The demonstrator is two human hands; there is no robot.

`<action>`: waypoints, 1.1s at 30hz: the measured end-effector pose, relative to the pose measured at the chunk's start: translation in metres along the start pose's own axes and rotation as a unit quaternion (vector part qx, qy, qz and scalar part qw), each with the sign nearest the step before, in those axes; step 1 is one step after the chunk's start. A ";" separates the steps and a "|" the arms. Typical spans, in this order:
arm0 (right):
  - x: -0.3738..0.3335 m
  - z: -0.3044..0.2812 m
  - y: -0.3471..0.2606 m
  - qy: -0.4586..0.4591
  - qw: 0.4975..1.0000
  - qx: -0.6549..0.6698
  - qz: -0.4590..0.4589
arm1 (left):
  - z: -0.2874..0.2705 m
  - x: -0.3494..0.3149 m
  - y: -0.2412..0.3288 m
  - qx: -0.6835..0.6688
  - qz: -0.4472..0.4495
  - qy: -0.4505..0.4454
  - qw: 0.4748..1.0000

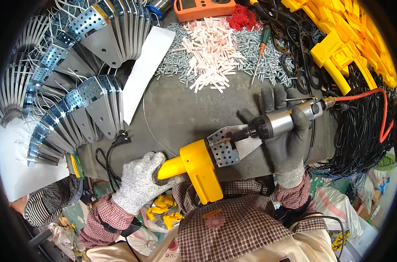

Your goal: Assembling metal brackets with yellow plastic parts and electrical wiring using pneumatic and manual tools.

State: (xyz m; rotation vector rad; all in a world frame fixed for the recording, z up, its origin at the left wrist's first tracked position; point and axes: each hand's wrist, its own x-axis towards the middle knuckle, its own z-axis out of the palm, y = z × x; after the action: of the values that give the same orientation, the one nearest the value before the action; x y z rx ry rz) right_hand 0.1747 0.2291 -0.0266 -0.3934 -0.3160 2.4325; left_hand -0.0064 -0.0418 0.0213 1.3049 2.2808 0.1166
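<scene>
My left hand (139, 177), in a grey knit glove, is closed around the handle end of a yellow plastic housing (202, 172). From the housing's right side a perforated metal bracket (227, 156) sticks out, joined to a flat grey metal plate (251, 147). My right hand (290, 144), gloved with a dark coated palm, grips a silver air screwdriver (280, 123). One digit curls over its body while other fingers reach out beyond it. The tool's black front end points left and lies over the bracket; whether its tip touches a screw cannot be made out.
Rows of grey plates with perforated brackets (104, 107) stand at the left beside white sheets. Small screws (259, 48), pale sleeves (211, 48), an orange meter (203, 8) and a screwdriver (264, 39) lie at the back. Yellow housings (338, 48), black cables (360, 118) and a red hose (373, 92) are at right.
</scene>
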 end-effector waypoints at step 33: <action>-0.027 -0.005 -0.005 -0.015 1.000 -0.022 -0.002 | 0.005 0.000 0.003 0.023 0.015 0.058 0.998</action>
State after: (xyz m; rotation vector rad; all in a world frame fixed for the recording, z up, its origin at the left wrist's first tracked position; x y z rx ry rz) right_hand 0.1997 0.2162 -0.0239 -0.3766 -0.3829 2.4333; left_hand -0.0020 -0.0411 0.0174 1.3894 2.3730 0.1555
